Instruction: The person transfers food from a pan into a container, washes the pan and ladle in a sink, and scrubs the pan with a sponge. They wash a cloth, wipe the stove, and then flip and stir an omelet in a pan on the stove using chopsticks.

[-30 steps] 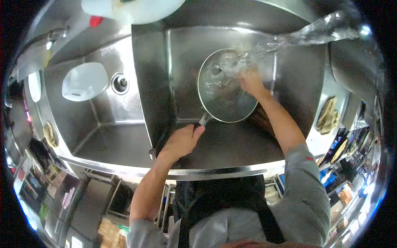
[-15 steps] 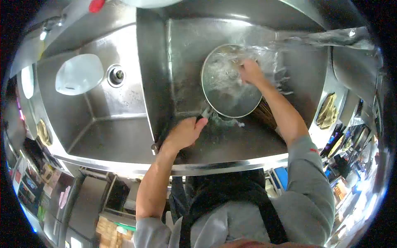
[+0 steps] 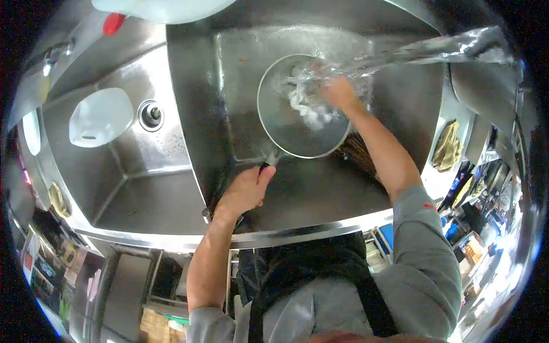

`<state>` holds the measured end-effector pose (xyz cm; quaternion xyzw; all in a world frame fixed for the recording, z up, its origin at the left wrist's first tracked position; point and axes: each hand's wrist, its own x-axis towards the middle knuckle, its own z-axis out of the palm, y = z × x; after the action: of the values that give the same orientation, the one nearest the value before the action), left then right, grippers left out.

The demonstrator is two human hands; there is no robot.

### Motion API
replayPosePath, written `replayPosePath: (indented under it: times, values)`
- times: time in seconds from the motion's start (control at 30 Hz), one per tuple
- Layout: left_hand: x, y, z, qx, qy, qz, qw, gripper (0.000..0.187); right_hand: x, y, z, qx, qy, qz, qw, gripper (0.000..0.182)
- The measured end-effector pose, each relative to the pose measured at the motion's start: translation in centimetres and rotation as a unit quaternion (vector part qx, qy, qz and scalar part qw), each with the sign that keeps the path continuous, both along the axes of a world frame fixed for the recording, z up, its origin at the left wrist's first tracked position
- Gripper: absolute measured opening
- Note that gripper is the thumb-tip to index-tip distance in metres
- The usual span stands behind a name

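Note:
A round pan (image 3: 309, 134) with a thin pale rim lies in the right basin, with water and white foam inside. My left hand (image 3: 247, 191) is wrapped round its dark handle at the lower left of the pan. Over the pan's upper right part is my right hand (image 3: 341, 94), its fingers blurred by motion and splashing water, so what they hold, if anything, is hidden. A stream of water (image 3: 423, 54) runs in from the right and reaches the pan near my right hand. Beside the pan, partly under my right forearm, lies a bundle of brown bristles (image 3: 359, 155).
The left basin holds a translucent white plastic container (image 3: 102, 117) beside a drain (image 3: 151, 115). A metal divider (image 3: 186, 146) separates the basins. Crumpled cloths lie on the right rim (image 3: 448, 147) and left rim (image 3: 58, 200). A red cap (image 3: 113, 24) shows at the upper left.
The pan and both my hands have shifted left in view, along with the sinks. My right hand has moved slightly upward over the pan. White foam now gathers more clearly in the pan's middle.

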<state>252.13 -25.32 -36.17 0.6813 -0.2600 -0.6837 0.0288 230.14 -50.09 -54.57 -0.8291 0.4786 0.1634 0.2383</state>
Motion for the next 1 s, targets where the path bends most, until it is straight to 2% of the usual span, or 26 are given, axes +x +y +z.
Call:
replayPosePath:
  times: [0.03, 0.07, 0.13, 0.2, 0.27, 0.33, 0.4, 0.47, 0.53, 0.63, 0.67, 0.7, 0.73, 0.8, 0.83, 0.87, 0.93, 0.97, 1.0]
  values:
    - [0.0, 0.1, 0.0, 0.034, 0.051, 0.013, 0.998, 0.059, 2.0, -0.8, 0.3, 0.065, -0.054, -0.02, 0.996, 0.034]
    - [-0.1, 0.3, -0.2, 0.04, 0.052, 0.014, 0.998, 0.059, 3.6, -0.8, 0.4, 0.128, -0.105, -0.042, 0.985, 0.034]
    - [-0.3, 0.3, -0.8, 0.007, 0.007, 0.01, 1.0, 0.061, 7.3, 1.6, -0.1, 0.1, -0.284, -0.03, 0.953, 0.031]
    - [-0.4, 0.2, -0.6, -0.02, -0.016, 0.009, 1.0, 0.061, 9.9, 5.4, -1.6, 0.102, -0.256, 0.003, 0.961, 0.019]
    - [-0.2, 0.1, 0.0, -0.051, -0.044, 0.014, 0.998, 0.061, 8.8, 8.0, 2.7, 0.189, -0.24, 0.117, 0.945, 0.019]
    - [-0.2, 0.2, 0.2, -0.039, -0.066, 0.031, 0.997, 0.06, 4.9, 9.2, 5.3, 0.234, -0.219, 0.091, 0.943, 0.021]
    - [-0.1, 1.0, -0.3, -0.042, -0.063, 0.001, 0.997, 0.06, 0.0, 7.3, 4.3, 0.232, -0.067, 0.108, 0.964, 0.026]
    - [0.2, 1.0, -0.8, -0.043, -0.062, -0.026, 0.997, 0.061, -3.3, 4.1, 0.6, 0.112, -0.06, 0.029, 0.991, 0.03]
    - [0.0, 0.6, -0.5, 0.036, 0.034, -0.01, 0.999, 0.061, 0.6, -0.1, 2.5, 0.146, 0.008, 0.065, 0.987, 0.044]
    - [-0.5, -0.8, 0.7, 0.015, -0.004, -0.028, 0.999, 0.061, 3.2, 0.8, -1.1, 0.106, -0.046, 0.043, 0.992, 0.037]
    - [-0.8, -0.2, 0.1, 0.011, 0.001, -0.031, 0.999, 0.061, 2.9, 1.6, -3.8, -0.007, -0.203, 0.045, 0.978, 0.034]
    - [-0.8, 1.3, -0.7, -0.047, -0.062, -0.036, 0.996, 0.06, 2.5, 1.8, -5.2, -0.119, -0.352, 0.046, 0.927, 0.031]
    - [-0.6, 1.9, -0.8, -0.101, -0.128, -0.036, 0.986, 0.06, 2.6, 0.6, -3.8, -0.12, -0.352, 0.047, 0.927, 0.031]
    - [0.0, 1.9, -0.4, -0.089, -0.128, -0.022, 0.988, 0.059, 2.1, -2.0, -1.0, 0.074, -0.317, 0.044, 0.945, 0.027]
    - [0.1, 1.8, -0.1, -0.08, -0.127, -0.009, 0.989, 0.058, 1.5, -1.5, -0.8, 0.077, -0.315, 0.046, 0.945, 0.027]
    - [0.0, 2.1, -0.4, -0.08, -0.126, -0.005, 0.989, 0.058, 0.7, -0.7, -0.4, 0.053, -0.224, 0.069, 0.971, 0.027]
    - [-0.3, 2.1, -1.1, -0.165, -0.173, -0.047, 0.97, 0.06, 0.2, 0.4, 0.5, -0.002, -0.038, 0.11, 0.993, 0.025]
    - [-0.1, 2.0, -1.1, -0.166, -0.176, -0.044, 0.969, 0.06, 0.6, 0.3, 0.5, -0.003, -0.041, 0.113, 0.993, 0.025]
    - [0.2, 0.9, -0.4, -0.075, -0.084, -0.009, 0.994, 0.061, 1.5, 0.3, 0.7, 0.022, -0.066, 0.082, 0.994, 0.025]
